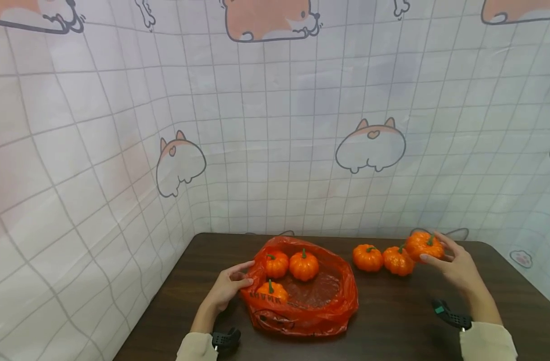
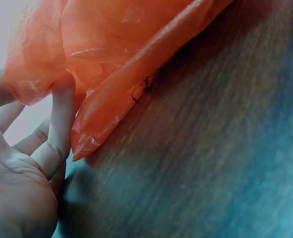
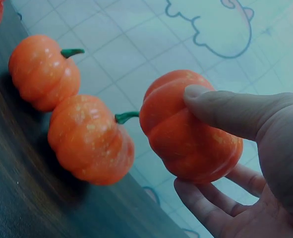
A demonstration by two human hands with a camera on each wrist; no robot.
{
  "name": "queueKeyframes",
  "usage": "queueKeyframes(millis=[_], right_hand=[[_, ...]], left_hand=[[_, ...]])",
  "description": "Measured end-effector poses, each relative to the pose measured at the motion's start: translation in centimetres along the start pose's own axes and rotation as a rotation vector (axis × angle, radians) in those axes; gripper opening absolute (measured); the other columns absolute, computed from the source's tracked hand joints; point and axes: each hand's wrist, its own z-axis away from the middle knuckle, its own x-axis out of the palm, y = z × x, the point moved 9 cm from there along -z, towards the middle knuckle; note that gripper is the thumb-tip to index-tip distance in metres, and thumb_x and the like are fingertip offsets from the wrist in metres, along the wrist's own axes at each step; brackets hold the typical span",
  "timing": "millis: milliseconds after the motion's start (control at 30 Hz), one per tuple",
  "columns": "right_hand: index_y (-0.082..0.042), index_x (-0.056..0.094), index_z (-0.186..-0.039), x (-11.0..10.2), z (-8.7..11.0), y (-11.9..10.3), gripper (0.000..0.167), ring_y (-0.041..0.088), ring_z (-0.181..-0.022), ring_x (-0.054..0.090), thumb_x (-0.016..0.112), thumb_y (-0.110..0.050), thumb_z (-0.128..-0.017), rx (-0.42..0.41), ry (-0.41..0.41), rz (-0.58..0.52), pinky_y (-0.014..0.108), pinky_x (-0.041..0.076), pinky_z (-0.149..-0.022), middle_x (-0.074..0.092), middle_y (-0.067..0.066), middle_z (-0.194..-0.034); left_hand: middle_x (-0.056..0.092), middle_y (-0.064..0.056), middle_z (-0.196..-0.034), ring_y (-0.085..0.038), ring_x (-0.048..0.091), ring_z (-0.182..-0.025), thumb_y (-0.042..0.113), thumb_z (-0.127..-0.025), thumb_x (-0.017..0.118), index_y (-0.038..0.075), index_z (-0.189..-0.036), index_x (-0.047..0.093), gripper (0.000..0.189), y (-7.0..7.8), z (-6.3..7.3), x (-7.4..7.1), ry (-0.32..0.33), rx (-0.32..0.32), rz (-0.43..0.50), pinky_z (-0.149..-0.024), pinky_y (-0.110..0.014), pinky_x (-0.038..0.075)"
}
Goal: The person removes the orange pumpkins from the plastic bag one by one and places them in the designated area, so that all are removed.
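Observation:
In the head view, an orange-red plastic bag (image 1: 302, 323) lies wide-mouthed on the table with 3 small orange pumpkins inside, one of them a pumpkin (image 1: 304, 264) with a green stem. My left hand (image 1: 227, 288) holds the bag's left rim between thumb and fingers; in the left wrist view, a finger (image 2: 62, 114) goes up against the thin plastic. My right hand (image 1: 460, 268) grips a pumpkin (image 3: 186, 134) off the table, thumb on one side and fingers on the other. Beside it, a second pumpkin (image 3: 91, 141) and a third pumpkin (image 3: 44, 72) sit on the table, touching.
The dark wood table (image 1: 392, 321) ends at a hanging white gridded cloth (image 1: 279, 190) with cartoon dogs, behind and to the left. Black straps with devices are on both wrists, such as the right wrist device (image 1: 453, 316).

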Motion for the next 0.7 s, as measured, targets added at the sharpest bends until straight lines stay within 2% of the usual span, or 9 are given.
queueKeyframes(millis=[433,700], right_hand=[[-0.006,0.007,-0.164,-0.1,-0.6,2.6,0.093,0.070,-0.138,0.022,0.063,-0.045,-0.100,0.040,-0.007,0.002,0.077,0.032,-0.104,0.005,0.045,-0.160],[-0.001,0.008,-0.162,-0.7,-0.7,4.3,0.091,0.071,-0.136,0.025,0.063,-0.040,-0.101,0.030,0.010,0.032,0.077,0.033,-0.104,0.012,0.048,-0.156]], left_hand=[[0.068,-0.015,-0.104,-0.019,0.064,-0.090,0.013,-0.095,0.073,0.013,-0.144,0.060,0.051,-0.1,0.1,-0.1,0.027,-0.006,0.002,-0.079,-0.031,0.056],[0.069,-0.015,-0.104,-0.020,0.064,-0.091,0.014,-0.095,0.073,0.014,-0.145,0.060,0.051,-0.3,0.0,-0.1,0.019,0.000,-0.002,-0.081,-0.031,0.055]])
